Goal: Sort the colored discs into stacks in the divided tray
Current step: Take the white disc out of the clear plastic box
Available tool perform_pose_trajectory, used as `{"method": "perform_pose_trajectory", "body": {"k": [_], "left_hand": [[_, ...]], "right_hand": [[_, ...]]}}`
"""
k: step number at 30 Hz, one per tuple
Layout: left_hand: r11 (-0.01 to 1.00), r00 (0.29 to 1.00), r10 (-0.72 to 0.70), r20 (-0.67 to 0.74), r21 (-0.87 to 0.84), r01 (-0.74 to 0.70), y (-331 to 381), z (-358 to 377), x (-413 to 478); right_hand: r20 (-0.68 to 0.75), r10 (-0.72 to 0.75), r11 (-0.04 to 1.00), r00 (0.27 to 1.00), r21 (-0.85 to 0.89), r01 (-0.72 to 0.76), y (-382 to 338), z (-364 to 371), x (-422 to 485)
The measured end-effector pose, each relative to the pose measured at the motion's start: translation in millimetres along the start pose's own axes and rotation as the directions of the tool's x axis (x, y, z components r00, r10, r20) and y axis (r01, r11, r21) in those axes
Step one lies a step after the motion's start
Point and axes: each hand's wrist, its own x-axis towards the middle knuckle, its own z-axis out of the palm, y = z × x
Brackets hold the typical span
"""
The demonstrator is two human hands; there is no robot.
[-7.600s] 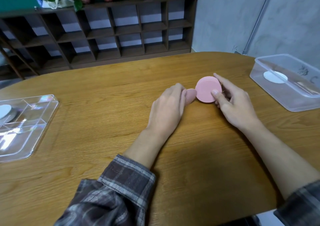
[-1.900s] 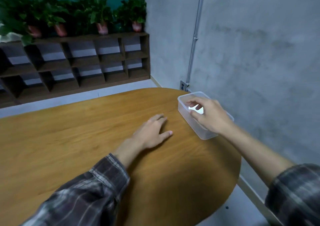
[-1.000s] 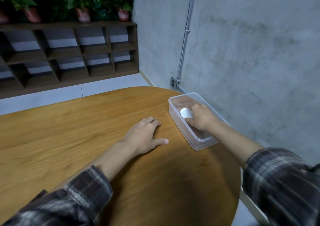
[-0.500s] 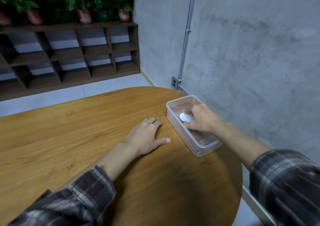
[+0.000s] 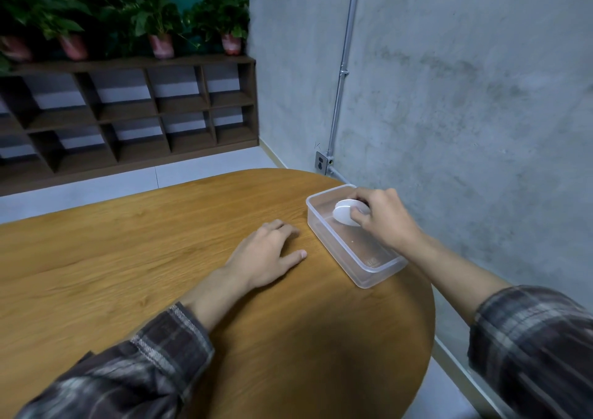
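A clear plastic box (image 5: 369,266) stands at the right edge of the wooden table (image 5: 128,258). My right hand (image 5: 382,216) is over the box's far end, fingers closed on a white disc (image 5: 342,216) that is tilted up above the box floor. My left hand (image 5: 266,255) lies flat on the table just left of the box, palm down, fingers apart, holding nothing. The divided tray is out of view.
A grey concrete wall (image 5: 465,97) with a metal conduit and an outlet runs close along the table's right side. A dark wooden shelf unit (image 5: 128,113) with potted plants on top stands across the floor beyond the table.
My right hand has lifted the white disc off the box floor and tipped it up. The view has shifted slightly. My left hand stays flat on the table.
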Motion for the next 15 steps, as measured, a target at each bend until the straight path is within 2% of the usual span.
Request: {"method": "perform_pose_trajectory", "body": {"k": [7,10,15], "left_hand": [[0.953,0.944,-0.004,-0.330,-0.287,-0.097,14.4,-37.8,-17.0],[0.913,0.920,-0.013,-0.393,-0.381,-0.150,24.4,-57.8,-30.1],[0.807,0.910,-0.072,-0.407,-0.560,-0.186,18.8,-86.1,-64.4]], "right_hand": [[-0.177,-0.105,0.981,0.979,0.145,0.131,-53.8,-28.3,-24.3],[-0.185,-0.119,0.958,0.975,0.237,0.162,-85.8,-36.4,-34.1],[-0.116,-0.173,0.887,0.978,0.413,0.206,-140.1,-35.6,-52.3]]}}
